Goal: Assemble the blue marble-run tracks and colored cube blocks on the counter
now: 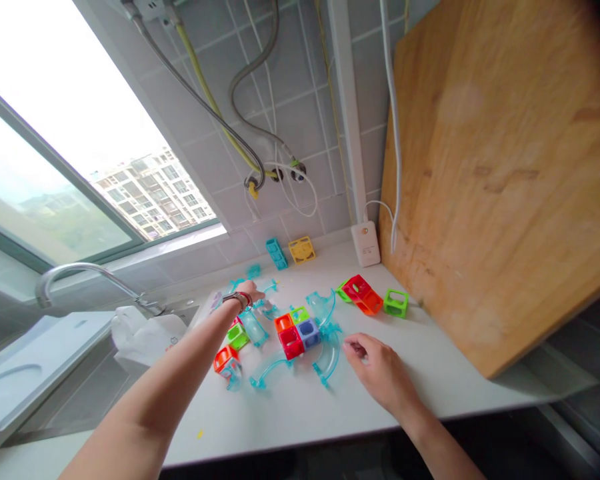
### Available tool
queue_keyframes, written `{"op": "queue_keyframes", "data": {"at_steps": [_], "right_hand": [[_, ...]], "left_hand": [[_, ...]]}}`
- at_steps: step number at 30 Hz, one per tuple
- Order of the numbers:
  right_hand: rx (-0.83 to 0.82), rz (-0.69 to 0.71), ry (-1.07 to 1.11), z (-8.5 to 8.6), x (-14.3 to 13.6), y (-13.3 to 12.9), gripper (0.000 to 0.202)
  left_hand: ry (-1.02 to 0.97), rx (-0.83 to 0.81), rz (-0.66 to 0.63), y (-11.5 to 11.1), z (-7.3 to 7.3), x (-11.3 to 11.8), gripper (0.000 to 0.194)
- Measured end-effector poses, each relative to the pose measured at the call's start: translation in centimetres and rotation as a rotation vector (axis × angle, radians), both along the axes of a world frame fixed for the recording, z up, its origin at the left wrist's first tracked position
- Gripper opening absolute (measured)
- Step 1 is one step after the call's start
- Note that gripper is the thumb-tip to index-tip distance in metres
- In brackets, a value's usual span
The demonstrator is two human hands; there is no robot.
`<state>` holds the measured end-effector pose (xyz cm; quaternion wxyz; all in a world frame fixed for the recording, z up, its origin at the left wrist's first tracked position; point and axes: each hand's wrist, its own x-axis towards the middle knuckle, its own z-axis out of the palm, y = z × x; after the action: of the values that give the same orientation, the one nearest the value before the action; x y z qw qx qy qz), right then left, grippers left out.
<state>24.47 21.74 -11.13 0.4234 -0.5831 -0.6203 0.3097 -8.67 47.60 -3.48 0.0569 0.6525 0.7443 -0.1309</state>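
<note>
My left hand [250, 289] reaches to the far side of the counter, above a cluster of translucent blue track pieces [266, 308]. Its fingers are small and partly hidden, so their grip is unclear. Loosely curled, my right hand [375, 367] hovers right of the blocks, with nothing visible in its fingers. Between the hands sits a square of joined hollow cube blocks [291, 343] in orange, green, red and blue. Curved clear-blue track pieces [333, 360] spread around it. Under my left forearm lie a green block [237, 337] and an orange block [226, 360].
Red and orange blocks [363, 295] and a green cube [396, 303] lie at right. A blue block [277, 254] and a yellow block [301, 249] stand by the wall. A wooden board [490, 173] leans at right; a sink faucet [95, 270] and white bag [145, 337] are left.
</note>
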Motion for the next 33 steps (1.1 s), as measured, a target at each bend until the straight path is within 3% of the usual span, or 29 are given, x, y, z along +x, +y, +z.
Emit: {"op": "queue_keyframes", "data": {"at_steps": [4, 8, 14, 21, 33], "right_hand": [[0.007, 0.0, -0.003, 0.1, 0.0, 0.0, 0.028], [0.015, -0.002, -0.006, 0.1, 0.0, 0.1, 0.028], [0.023, -0.003, -0.031, 0.0, -0.1, 0.1, 0.029], [0.011, -0.007, -0.046, -0.1, -0.2, 0.0, 0.027], [0.025, 0.0, -0.04, 0.2, -0.2, -0.1, 0.025]], "left_hand": [[-0.037, 0.044, 0.023, -0.4, 0.7, -0.1, 0.031], [-0.127, 0.148, 0.019, -1.2, 2.4, -0.5, 0.03], [-0.41, 0.266, 0.041, -4.2, 4.4, -0.8, 0.034], [-0.757, 0.269, 0.117, -7.1, 2.7, -0.1, 0.039], [-1.026, 0.296, 0.199, -7.2, 0.2, 1.9, 0.042]]}}
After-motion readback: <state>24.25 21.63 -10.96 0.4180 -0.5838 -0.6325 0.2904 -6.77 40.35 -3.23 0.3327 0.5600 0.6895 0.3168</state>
